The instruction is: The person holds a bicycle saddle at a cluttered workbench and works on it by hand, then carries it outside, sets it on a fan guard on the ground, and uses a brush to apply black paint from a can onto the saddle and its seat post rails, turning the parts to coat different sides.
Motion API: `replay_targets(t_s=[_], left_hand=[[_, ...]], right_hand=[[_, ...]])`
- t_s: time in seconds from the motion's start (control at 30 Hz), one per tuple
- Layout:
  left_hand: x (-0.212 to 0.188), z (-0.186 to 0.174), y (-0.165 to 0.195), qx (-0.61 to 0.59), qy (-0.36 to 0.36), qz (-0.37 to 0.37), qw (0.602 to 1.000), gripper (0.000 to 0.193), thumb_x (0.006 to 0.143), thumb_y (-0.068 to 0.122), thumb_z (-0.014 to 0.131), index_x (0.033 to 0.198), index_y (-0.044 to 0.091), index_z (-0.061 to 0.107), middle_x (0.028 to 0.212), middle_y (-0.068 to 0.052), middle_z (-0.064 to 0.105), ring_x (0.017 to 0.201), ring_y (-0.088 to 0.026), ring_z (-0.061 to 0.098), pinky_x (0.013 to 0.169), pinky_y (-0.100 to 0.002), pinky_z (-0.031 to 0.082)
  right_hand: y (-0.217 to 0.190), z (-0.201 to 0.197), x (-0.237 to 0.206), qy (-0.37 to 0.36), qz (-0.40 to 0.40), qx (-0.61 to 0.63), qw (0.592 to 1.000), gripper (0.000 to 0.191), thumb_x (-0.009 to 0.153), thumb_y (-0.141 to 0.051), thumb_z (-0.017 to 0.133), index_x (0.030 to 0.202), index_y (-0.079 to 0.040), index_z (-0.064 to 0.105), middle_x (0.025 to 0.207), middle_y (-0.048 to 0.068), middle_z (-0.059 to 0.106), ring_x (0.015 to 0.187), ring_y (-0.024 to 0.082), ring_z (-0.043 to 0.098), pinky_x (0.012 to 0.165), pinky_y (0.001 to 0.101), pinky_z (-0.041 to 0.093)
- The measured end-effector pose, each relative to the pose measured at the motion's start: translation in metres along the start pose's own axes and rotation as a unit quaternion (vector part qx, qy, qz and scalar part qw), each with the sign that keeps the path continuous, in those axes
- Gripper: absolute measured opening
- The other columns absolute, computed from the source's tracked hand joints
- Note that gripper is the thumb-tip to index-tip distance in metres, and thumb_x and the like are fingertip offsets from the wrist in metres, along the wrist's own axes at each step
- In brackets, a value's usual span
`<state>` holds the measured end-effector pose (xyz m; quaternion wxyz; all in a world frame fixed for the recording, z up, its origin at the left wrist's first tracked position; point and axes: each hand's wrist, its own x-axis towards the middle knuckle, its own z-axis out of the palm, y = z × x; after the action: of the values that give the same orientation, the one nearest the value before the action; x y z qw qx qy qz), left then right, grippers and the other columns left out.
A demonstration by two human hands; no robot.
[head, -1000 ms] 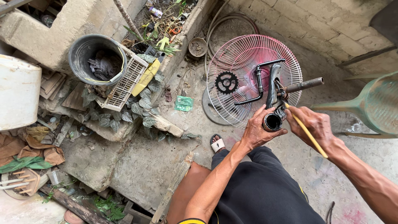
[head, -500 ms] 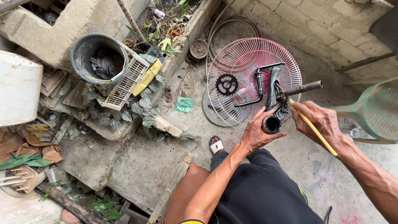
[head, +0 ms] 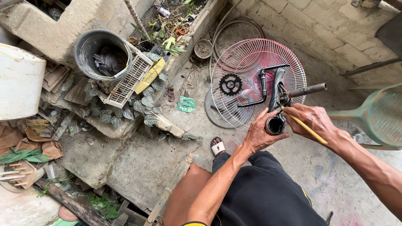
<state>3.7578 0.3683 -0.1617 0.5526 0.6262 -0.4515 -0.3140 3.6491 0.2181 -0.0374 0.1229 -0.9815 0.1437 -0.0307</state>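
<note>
Seated low over a concrete floor, with the left hand [head: 260, 134] wrapped around the open end of a black metal tube [head: 275, 124] — part of a dark bicycle frame piece [head: 276, 90] held at centre-right, above the knees. Right hand [head: 313, 120] at 3 o'clock of that tube, fingers pinched on a thin yellow-handled brush [head: 307, 129], its tip hidden against the frame's joint. Beyond, at 12 o'clock, a pink fan grille [head: 251, 71] lying flat as a work tray, bearing a black chainring [head: 230, 84] and a bent black rod [head: 263, 86]. At 10 o'clock, a grey bucket [head: 86, 52] and a white plastic crate [head: 130, 77]; at 3 o'clock, a green plastic chair [head: 383, 115]. Best done, probably, with the tube gripped steady and turned little by little, the brush kept light and worked into the joint — short strokes, no drips onto the trousers [head: 268, 196].
</note>
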Motion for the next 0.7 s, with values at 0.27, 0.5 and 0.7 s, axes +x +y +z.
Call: replay_targets(t_s=[0.27,0.5,0.7], left_hand=[[0.001,0.004,-0.004,0.014,0.002,0.008,1.0,0.091,0.071,0.059,0.086,0.14,0.005,0.062,0.141,-0.021,0.067,0.149,-0.043,0.049,0.12,-0.049,0.045],[0.001,0.007,-0.006,0.012,0.01,0.009,1.0,0.092,0.07,0.061,0.086,0.138,0.005,0.062,0.139,-0.023,0.065,0.148,-0.043,0.049,0.12,-0.049,0.044],[-0.001,0.008,-0.008,0.0,0.009,0.004,1.0,0.092,0.072,0.063,0.083,0.14,0.006,0.062,0.145,-0.021,0.063,0.152,-0.042,0.046,0.123,-0.05,0.042]], right_hand=[[-0.001,0.001,-0.009,0.01,0.029,0.005,1.0,0.022,0.087,-0.014,0.072,0.107,-0.005,0.073,0.08,0.009,0.067,0.061,0.026,0.067,0.055,0.0384,0.055],[0.012,-0.007,0.0,0.092,0.007,0.05,0.995,0.016,0.1,-0.013,0.064,0.112,-0.006,0.072,0.091,0.013,0.074,0.067,0.018,0.068,0.051,0.0301,0.057],[0.053,-0.038,0.063,-0.097,0.298,0.098,0.944,0.023,0.1,-0.022,0.065,0.115,-0.006,0.073,0.08,0.013,0.076,0.051,0.023,0.066,0.038,0.034,0.053]])
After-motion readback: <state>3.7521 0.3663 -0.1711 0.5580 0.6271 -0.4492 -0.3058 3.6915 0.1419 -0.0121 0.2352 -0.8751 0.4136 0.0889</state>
